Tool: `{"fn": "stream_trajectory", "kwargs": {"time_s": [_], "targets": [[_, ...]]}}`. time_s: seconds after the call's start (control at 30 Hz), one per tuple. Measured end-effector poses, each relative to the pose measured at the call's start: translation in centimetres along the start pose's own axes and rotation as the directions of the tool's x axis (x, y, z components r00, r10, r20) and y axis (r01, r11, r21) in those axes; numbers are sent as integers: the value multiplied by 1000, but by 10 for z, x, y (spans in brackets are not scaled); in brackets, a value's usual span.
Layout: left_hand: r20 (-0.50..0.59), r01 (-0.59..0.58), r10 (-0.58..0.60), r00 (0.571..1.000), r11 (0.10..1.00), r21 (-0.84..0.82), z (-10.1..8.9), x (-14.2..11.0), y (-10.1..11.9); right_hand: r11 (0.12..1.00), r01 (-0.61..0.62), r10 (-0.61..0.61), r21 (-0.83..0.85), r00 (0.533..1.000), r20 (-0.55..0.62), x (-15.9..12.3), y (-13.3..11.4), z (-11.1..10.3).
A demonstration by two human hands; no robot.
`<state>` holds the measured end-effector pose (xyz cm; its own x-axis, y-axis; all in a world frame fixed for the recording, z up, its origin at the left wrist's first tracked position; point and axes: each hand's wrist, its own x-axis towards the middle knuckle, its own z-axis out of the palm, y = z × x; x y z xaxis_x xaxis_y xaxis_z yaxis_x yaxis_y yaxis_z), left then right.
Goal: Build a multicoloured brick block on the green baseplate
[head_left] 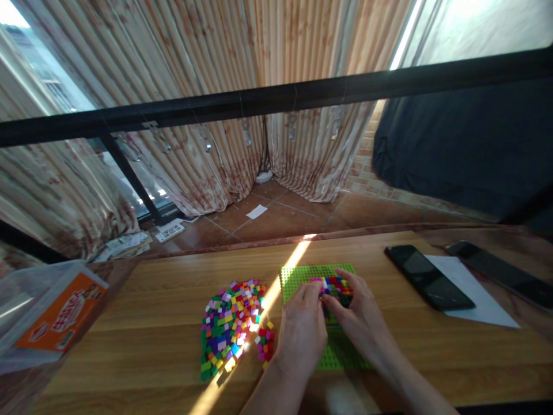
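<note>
Small multicoloured toy bricks (333, 282) sit packed together on a green studded baseplate (298, 276). My left hand (303, 325) is at the left side of this brick patch, its fingertips pinched together against the bricks. Whatever is between those fingertips is too small or hidden to make out. From the right, my right hand (365, 311) reaches over the patch with thumb and forefinger apart, the thumb touching the near bricks and the forefinger at the far edge. Both hands cover part of the plate. Left of them lies a large heap of loose bricks (228, 323), with a smaller pile (265, 343) beside it.
On the wooden table (164, 300), a black phone (430, 276) partly overlaps white paper (479, 294). Another dark device (503, 274) lies farther right. A clear plastic box (52, 317) with an orange label stands at the left. Beyond are a dark rail (242, 101) and curtains (207, 52).
</note>
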<state>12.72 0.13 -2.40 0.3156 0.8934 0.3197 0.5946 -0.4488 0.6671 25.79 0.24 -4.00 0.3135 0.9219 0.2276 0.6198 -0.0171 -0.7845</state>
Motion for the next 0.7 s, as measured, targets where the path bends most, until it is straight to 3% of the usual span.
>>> {"fn": "stream_trajectory", "kwargs": {"time_s": [0.4, 0.57, 0.7], "targets": [[-41, 37, -39, 998, 998, -47, -6, 0, -2, 999, 49, -48, 18, 998, -28, -4, 4, 0], [-63, 159, -162, 985, 986, -48, -42, 4, -21, 998, -27, 30, 60, 999, -33, 2, 12, -6], [152, 248, -255, 955, 966, 68, -79, 3, -44, 999, -15, 17, 51, 999, -36, 5, 21, -8]]}}
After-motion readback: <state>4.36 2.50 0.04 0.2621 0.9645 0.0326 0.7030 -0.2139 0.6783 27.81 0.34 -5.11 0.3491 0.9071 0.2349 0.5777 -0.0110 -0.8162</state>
